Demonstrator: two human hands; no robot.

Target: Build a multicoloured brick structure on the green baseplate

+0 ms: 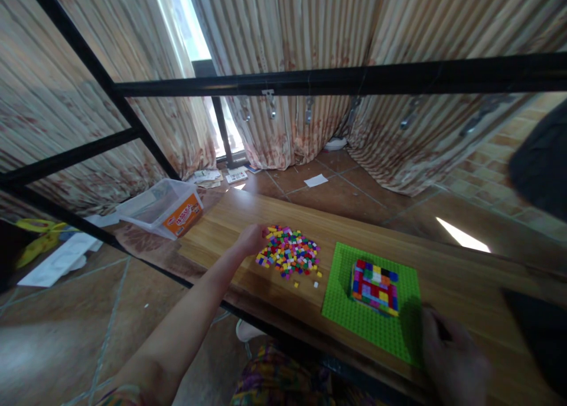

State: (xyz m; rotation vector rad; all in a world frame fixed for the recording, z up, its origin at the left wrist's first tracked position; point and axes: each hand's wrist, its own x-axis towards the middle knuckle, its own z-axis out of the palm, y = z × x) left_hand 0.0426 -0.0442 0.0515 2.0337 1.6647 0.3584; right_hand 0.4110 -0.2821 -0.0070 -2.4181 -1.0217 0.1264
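My left hand [252, 239] reaches to the left edge of a loose pile of small coloured building bricks [290, 252]. Its fingers are closed together at the bricks; whatever is between the fingertips is too small to make out. To the right lies a green studded baseplate [341, 299]. A low, roughly square block of multicoloured bricks [375, 288] is built up on it. Beside the baseplate's right edge rests my right hand [456, 356], its fingers curled. Anything inside that hand is hidden.
The wooden tabletop [239, 208] carries the pile and baseplate. At its left end stands a clear plastic box [150, 208] with an orange label. A black metal bar [310, 82] crosses above. A dark flat object [538, 335] lies at right. Papers [316, 181] lie on the tiled floor.
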